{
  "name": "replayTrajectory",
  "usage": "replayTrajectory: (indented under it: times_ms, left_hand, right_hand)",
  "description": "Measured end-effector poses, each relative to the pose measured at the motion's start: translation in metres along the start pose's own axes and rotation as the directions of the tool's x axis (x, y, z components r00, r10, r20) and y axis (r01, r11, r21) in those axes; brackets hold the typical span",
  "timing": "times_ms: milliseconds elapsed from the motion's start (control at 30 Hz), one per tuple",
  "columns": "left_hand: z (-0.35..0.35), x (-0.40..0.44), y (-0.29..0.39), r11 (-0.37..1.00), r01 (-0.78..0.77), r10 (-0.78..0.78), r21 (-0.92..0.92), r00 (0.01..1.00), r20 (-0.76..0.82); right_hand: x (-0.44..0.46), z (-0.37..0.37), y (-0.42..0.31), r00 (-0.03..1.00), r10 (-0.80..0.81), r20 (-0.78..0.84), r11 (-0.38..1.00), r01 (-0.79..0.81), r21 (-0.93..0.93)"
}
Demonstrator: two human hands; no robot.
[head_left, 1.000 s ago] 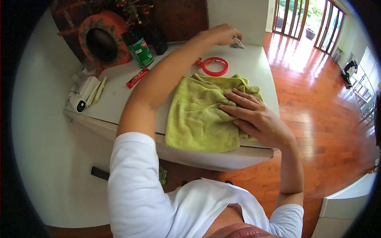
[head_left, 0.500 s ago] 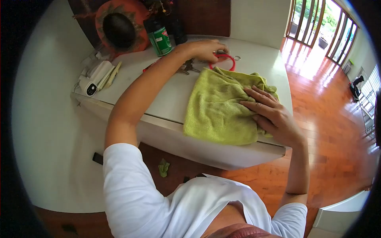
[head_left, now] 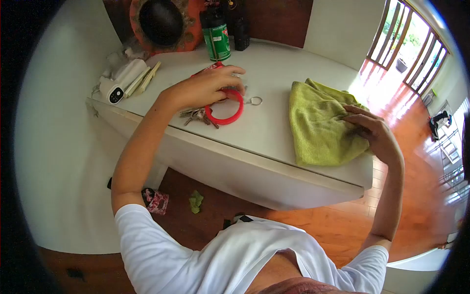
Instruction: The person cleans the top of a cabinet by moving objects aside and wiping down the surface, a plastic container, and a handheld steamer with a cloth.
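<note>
My left hand (head_left: 215,85) is curled over a red ring (head_left: 225,121) and a bunch of keys (head_left: 197,115) on the white cabinet top (head_left: 264,137). Its fingers grip the ring's upper part. A small metal ring (head_left: 255,101) lies just right of the red one. On the right, my right hand (head_left: 372,128) rests on the far side of a crumpled yellow-green cloth (head_left: 320,127), fingers bent over its edge. The thumb is partly hidden by the cloth.
A green can (head_left: 217,43) stands at the back beside a black object (head_left: 241,36) and an orange round-framed piece (head_left: 193,24). A white device (head_left: 115,90) lies at the left end. A green scrap (head_left: 196,201) is on the floor.
My left hand has come back from the far edge and drawn the red ring and keys leftward, nearer the front edge. The cloth and my right hand have shifted right.
</note>
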State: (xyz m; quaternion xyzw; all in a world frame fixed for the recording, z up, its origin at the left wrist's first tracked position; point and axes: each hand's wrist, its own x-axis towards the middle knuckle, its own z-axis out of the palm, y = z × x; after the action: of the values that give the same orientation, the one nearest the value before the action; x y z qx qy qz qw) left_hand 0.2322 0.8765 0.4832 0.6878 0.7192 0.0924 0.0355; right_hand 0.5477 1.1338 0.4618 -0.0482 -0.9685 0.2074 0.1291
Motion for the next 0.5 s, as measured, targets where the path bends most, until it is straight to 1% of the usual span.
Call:
replayTrajectory:
  times_ms: [67, 100, 167, 200, 233, 267, 300, 367, 400, 467, 500]
  left_hand:
    - [-0.004, -0.008, -0.002, 0.999, 0.039, -0.039, -0.004, 0.999, 0.016]
    - [-0.006, -0.008, -0.001, 1.0, 0.008, -0.009, -0.024, 1.0, -0.026]
    - [-0.009, -0.003, 0.004, 0.997, -0.056, 0.049, -0.058, 0.993, -0.112]
    - [-0.008, 0.002, 0.008, 0.996, -0.076, 0.07, -0.038, 0.986, -0.149]
    - [-0.007, 0.011, 0.013, 0.995, -0.096, 0.091, -0.017, 0.978, -0.186]
    - [-0.006, 0.02, 0.018, 0.993, -0.116, 0.114, 0.005, 0.968, -0.225]
    - [-0.001, 0.028, 0.022, 0.995, -0.037, 0.053, 0.091, 0.982, -0.184]
    - [0.015, 0.045, 0.025, 0.957, 0.109, -0.08, 0.268, 0.99, -0.119]
    - [0.019, 0.054, 0.024, 0.917, 0.097, -0.098, 0.387, 0.995, -0.017]
    - [0.025, 0.069, 0.021, 0.798, 0.031, -0.169, 0.601, 0.97, 0.175]
    - [0.024, 0.075, 0.022, 0.822, 0.018, -0.178, 0.569, 0.957, 0.228]
  right_hand:
    - [0.005, -0.006, -0.002, 1.0, -0.002, 0.025, 0.953, -0.005, 0.304]
    - [0.007, -0.009, -0.003, 0.999, -0.002, 0.036, 0.895, -0.014, 0.446]
    - [0.021, -0.012, -0.004, 0.994, -0.096, 0.054, 0.891, 0.061, 0.45]
    - [0.025, -0.012, -0.007, 0.988, -0.142, 0.064, 0.886, 0.098, 0.454]
    - [0.028, -0.005, -0.012, 0.985, -0.114, 0.131, 0.963, 0.077, 0.26]
    - [0.03, 0.006, -0.019, 0.979, -0.072, 0.19, 0.997, 0.064, 0.051]
    - [0.033, 0.015, -0.029, 0.971, -0.019, 0.238, 0.985, 0.059, -0.161]
    - [0.039, 0.029, -0.055, 0.967, 0.045, 0.252, 0.936, 0.047, -0.348]
    - [0.043, 0.033, -0.064, 0.964, 0.079, 0.254, 0.898, 0.042, -0.438]
    - [0.062, 0.043, -0.06, 0.976, -0.035, 0.215, 0.877, 0.133, -0.461]
    - [0.075, 0.051, -0.052, 0.977, -0.091, 0.195, 0.866, 0.175, -0.468]
